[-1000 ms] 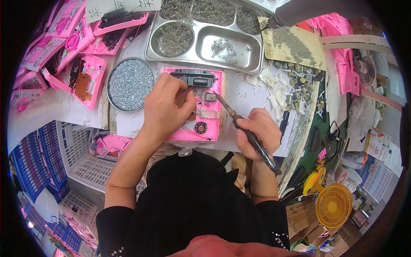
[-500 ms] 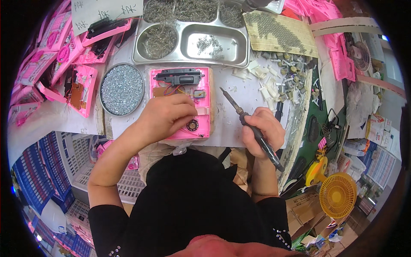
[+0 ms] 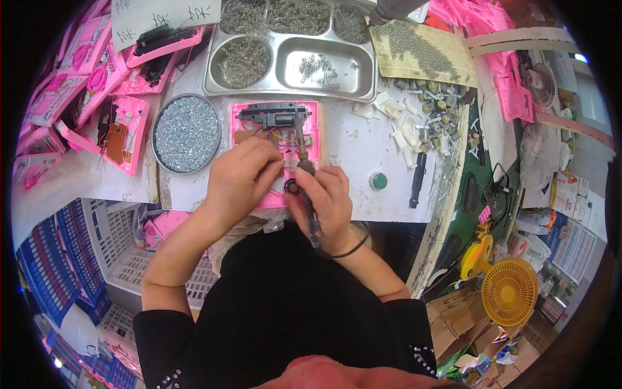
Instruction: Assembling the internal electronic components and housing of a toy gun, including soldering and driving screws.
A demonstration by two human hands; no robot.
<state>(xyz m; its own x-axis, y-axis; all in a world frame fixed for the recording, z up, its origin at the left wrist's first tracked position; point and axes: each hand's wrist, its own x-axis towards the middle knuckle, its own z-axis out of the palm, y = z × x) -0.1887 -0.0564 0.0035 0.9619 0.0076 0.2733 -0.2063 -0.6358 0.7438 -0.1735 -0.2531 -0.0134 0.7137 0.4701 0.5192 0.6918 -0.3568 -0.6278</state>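
A pink plastic casing [image 3: 313,118] lies on the table in front of me. Inside it are a black module [image 3: 275,117], a brown board [image 3: 242,135] and thin coloured wires [image 3: 278,135]. My left hand [image 3: 240,176] reaches over its left side, thumb and fingers pinched together; what lies between them is too small to make out. In my right hand [image 3: 332,206] is a black-handled screwdriver [image 3: 302,148], held upright with its metal shaft over the casing's right half. A round dark speaker [image 3: 291,187] sits partly hidden between the hands.
Left of the casing stands a round bowl [image 3: 153,139] of small screws. Behind is a steel compartment tray [image 3: 291,76] with small metal parts. White plastic pieces [image 3: 403,139], a black bar [image 3: 418,181] and a green round tub [image 3: 378,181] lie right. Pink casings [image 3: 126,139] pile at left.
My right hand has brought the screwdriver leftward from beside the casing to over it. The green tub and black bar are now uncovered. My left hand stays near the casing's middle.
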